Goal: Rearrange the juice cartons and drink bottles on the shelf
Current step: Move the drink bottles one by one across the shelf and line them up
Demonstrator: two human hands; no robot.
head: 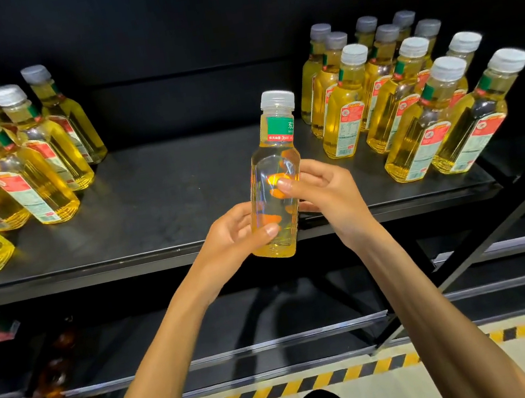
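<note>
A clear bottle of yellow drink (271,148) with a white cap and a green and red label stands upright in the air, over the front edge of the black shelf (163,194). My left hand (235,231) grips its lower part from the left, thumb across the front. My right hand (322,189) holds its middle from the right, thumb pressed on the front face. Several like bottles (22,162) stand in rows at the shelf's left, and several more bottles (411,97) at its right.
Between the two bottle groups the shelf's middle is bare. A lower shelf (206,329) holds dark brown bottles (56,368) at the left. A black diagonal brace (502,228) crosses at the right. Yellow-black hazard tape (286,389) marks the floor.
</note>
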